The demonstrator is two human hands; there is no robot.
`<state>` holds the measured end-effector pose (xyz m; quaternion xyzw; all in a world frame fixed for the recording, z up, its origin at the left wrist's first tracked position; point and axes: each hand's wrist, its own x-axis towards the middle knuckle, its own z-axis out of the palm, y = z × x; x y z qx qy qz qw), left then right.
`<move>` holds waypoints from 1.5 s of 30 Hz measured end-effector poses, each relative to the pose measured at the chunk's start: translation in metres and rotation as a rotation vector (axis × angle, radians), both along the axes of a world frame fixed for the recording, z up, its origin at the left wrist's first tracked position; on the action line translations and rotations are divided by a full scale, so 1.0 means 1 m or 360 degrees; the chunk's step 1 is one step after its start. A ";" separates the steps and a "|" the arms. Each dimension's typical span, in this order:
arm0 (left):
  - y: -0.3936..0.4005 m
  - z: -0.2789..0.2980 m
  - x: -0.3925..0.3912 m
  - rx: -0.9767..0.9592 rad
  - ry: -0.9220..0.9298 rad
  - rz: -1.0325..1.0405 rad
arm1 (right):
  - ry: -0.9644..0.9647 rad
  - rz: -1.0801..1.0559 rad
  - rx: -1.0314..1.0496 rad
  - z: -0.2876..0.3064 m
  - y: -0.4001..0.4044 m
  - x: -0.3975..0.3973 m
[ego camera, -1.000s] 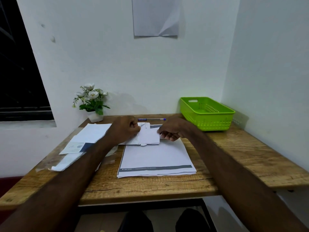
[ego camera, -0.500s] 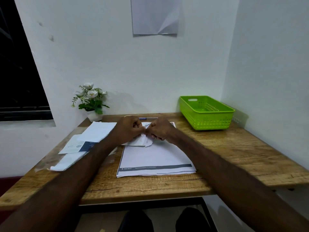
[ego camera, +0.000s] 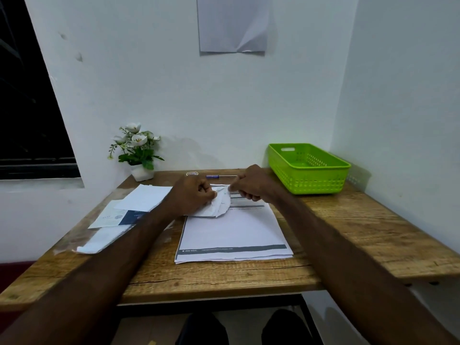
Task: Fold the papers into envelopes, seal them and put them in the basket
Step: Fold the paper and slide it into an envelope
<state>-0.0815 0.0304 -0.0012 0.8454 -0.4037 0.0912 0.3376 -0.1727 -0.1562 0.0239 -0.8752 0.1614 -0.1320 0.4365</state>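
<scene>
Your left hand (ego camera: 193,196) and right hand (ego camera: 251,184) both pinch the small, half-folded white paper envelope (ego camera: 219,204), held just above the far edge of the stack of white printed sheets (ego camera: 234,235) on the wooden table (ego camera: 361,235). It looks creased unevenly, though the folds are hard to read. Line the edges up before pressing, run one firm crease, then seal. The green plastic basket (ego camera: 308,168) waits near your right.
</scene>
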 end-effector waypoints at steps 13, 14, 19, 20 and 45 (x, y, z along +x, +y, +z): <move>-0.005 -0.010 -0.001 0.0238 0.0006 -0.0061 | 0.0534 0.0277 -0.0106 -0.006 -0.009 -0.005; -0.004 -0.009 0.000 0.0230 0.0032 -0.0079 | 0.0511 0.0273 -0.0096 -0.008 -0.009 -0.003; -0.001 -0.008 0.007 0.0272 0.0128 -0.0211 | 0.0379 0.0270 -0.0050 -0.016 -0.012 0.003; 0.000 -0.008 0.008 0.0276 0.0142 -0.0228 | 0.0342 0.0272 -0.0031 -0.017 -0.011 0.004; 0.012 -0.006 0.017 0.0188 0.0403 -0.0334 | -0.0003 0.0353 -0.0662 -0.036 0.002 0.021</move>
